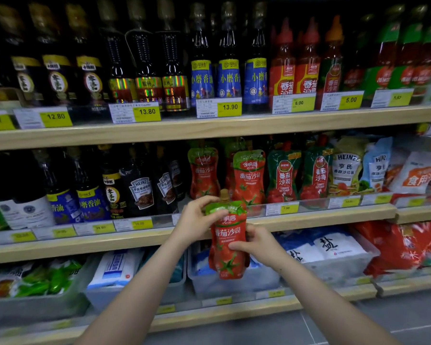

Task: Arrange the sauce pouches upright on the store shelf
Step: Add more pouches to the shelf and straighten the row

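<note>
The ketchup pouch (227, 239) hangs upright in both hands, just in front of and below the middle shelf (321, 215); left hand (197, 219) pinches its top, right hand (255, 241) grips its side; soft, probably sloshy, best held near the spout

One head-worn view looks forward and slightly down, close to the shelves (209, 130), arms reaching in from below.
</note>
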Tool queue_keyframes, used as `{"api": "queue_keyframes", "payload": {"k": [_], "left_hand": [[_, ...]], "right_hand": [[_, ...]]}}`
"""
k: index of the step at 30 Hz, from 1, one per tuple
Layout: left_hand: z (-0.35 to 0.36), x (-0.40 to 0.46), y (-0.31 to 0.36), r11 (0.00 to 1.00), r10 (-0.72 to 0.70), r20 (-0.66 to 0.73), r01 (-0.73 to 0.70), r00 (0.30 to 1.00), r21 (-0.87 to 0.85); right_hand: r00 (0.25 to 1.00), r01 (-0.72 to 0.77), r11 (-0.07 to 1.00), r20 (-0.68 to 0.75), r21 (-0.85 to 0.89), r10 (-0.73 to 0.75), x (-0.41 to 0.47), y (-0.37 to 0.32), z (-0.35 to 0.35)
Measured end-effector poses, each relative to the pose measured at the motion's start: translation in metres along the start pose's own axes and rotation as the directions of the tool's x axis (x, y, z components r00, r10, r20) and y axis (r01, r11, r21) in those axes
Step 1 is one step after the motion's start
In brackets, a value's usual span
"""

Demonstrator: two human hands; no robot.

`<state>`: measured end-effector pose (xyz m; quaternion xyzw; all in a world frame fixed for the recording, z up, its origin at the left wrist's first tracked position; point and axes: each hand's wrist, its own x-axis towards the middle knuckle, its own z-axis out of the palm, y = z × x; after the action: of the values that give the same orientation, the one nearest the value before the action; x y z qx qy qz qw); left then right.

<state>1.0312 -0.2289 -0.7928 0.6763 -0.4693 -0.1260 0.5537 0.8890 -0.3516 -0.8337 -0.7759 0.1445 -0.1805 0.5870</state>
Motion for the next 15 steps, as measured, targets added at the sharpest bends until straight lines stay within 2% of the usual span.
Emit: {"api": "queue_keyframes", "payload": {"k": [2,5,7,9,10,12,13,15], "left_hand": [[-0.002,-0.006,-0.011,0.998,-0.04,0.068,0.044,0.997,-0.053],[-0.002,-0.014,-0.022,0.997,-0.055,0.107,0.05,0.993,0.052],[-0.01,-0.015,-0.019,0.993,0.011,-0.017,-0.008,1.0,0.117],[-0.023,-0.016,-0.017,0.951,0.138,-0.157,-0.087,0.978,0.296],[-0.031,-0.02,-0.019,0.891,0.214,-0.18,-0.117,0.96,0.438],[-0.047,-0.032,-0.031,0.702,0.311,-0.118,-0.144,0.943,0.697],[-0.054,-0.038,-0.041,0.616,0.306,-0.056,-0.152,0.95,0.773],[-0.064,-0.05,-0.062,0.511,0.219,0.062,-0.169,0.974,0.843]], "right_hand": [[0.998,0.034,0.999,-0.063,0.038,-0.032,0.005,-0.007,-0.002],[0.985,0.151,0.988,-0.087,0.022,-0.148,0.017,-0.031,-0.006],[0.969,0.232,0.972,-0.083,-0.034,-0.234,0.028,-0.052,-0.007],[0.946,0.298,0.951,-0.104,-0.084,-0.306,0.041,-0.071,-0.006],[0.934,0.326,0.94,-0.117,-0.101,-0.337,0.048,-0.079,-0.005],[0.915,0.37,0.922,-0.126,-0.113,-0.382,0.061,-0.089,-0.001],[0.91,0.383,0.917,-0.121,-0.114,-0.396,0.067,-0.091,0.0],[0.91,0.383,0.913,-0.11,-0.138,-0.399,0.079,-0.086,0.005]]}}
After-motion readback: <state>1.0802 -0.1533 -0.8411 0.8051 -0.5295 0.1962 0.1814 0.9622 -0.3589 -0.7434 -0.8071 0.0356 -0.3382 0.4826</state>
